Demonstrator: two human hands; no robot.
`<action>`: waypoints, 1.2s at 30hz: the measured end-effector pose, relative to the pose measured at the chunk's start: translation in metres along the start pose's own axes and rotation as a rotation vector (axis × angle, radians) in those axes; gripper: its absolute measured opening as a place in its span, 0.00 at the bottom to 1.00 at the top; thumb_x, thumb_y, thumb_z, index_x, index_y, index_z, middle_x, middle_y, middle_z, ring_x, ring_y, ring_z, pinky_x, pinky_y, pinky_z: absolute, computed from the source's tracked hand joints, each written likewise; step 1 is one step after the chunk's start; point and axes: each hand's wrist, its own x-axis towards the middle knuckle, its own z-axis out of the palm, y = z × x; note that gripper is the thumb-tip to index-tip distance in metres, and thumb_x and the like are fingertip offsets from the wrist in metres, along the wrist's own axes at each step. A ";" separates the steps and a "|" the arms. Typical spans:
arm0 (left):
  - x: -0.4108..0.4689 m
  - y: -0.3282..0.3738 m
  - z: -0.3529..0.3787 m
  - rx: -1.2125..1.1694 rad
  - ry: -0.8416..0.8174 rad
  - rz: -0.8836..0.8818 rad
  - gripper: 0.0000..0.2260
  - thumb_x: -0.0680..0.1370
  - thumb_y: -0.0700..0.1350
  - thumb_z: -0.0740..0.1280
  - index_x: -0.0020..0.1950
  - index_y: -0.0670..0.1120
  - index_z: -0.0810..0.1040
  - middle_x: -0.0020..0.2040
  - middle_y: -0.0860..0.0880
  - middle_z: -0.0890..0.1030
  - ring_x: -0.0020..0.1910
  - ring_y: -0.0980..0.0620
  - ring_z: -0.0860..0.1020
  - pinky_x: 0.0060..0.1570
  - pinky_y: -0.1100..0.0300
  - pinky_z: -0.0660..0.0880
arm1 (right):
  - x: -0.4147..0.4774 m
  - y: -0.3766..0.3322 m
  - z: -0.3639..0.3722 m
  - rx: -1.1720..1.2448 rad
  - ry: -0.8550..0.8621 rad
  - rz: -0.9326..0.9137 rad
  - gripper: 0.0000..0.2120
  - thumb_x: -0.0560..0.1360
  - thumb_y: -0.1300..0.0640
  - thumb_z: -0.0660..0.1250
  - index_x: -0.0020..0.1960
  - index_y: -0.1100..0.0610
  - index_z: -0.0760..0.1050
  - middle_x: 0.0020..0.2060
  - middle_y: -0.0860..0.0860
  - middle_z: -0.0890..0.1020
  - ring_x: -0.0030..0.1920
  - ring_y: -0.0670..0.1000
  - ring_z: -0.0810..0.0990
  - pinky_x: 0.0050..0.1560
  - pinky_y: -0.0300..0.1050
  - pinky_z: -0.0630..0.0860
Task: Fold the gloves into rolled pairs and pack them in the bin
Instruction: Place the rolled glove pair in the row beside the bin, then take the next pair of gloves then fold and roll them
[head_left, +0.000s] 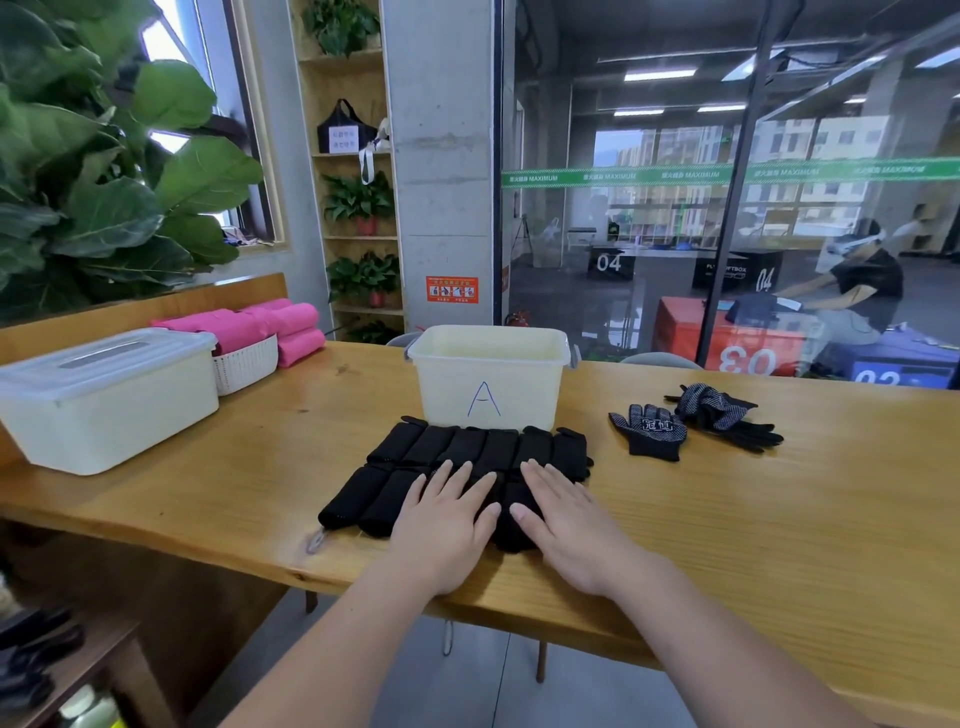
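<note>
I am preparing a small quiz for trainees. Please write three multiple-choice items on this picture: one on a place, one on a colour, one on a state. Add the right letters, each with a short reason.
1. Where do the loose gloves lie, seen from the bin marked A?
A. Inside it
B. On the table, to its right
C. On top of a lid

2. What colour are the rolled gloves?
A. Pink
B. White
C. Black

3. How do the left hand and the right hand lie?
A. Flat, fingers straight, on the rolls
B. Curled round one glove
C. Raised over the bin

Answers:
1 B: the loose gloves rest on the wood, right of the bin.
2 C: every roll in the two rows is black.
3 A: both palms face down on the rolls.
</note>
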 end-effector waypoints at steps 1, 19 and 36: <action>0.001 0.001 -0.002 -0.008 0.005 0.005 0.27 0.87 0.64 0.44 0.86 0.62 0.52 0.87 0.56 0.51 0.85 0.54 0.43 0.84 0.48 0.43 | -0.003 0.004 -0.004 0.019 0.009 0.006 0.35 0.84 0.32 0.41 0.86 0.46 0.39 0.85 0.41 0.42 0.83 0.43 0.38 0.84 0.49 0.42; 0.058 0.136 0.011 -0.041 -0.037 0.244 0.27 0.88 0.62 0.47 0.86 0.54 0.58 0.87 0.53 0.54 0.86 0.53 0.46 0.84 0.49 0.44 | -0.048 0.133 -0.053 -0.034 0.061 0.229 0.52 0.70 0.23 0.31 0.87 0.50 0.47 0.85 0.45 0.48 0.85 0.47 0.44 0.84 0.53 0.47; 0.144 0.225 0.070 -0.094 -0.161 0.266 0.29 0.87 0.61 0.48 0.87 0.50 0.53 0.87 0.51 0.50 0.86 0.52 0.44 0.84 0.46 0.44 | -0.045 0.225 -0.055 -0.272 0.197 0.467 0.35 0.84 0.32 0.41 0.85 0.49 0.57 0.85 0.48 0.53 0.85 0.51 0.45 0.84 0.58 0.49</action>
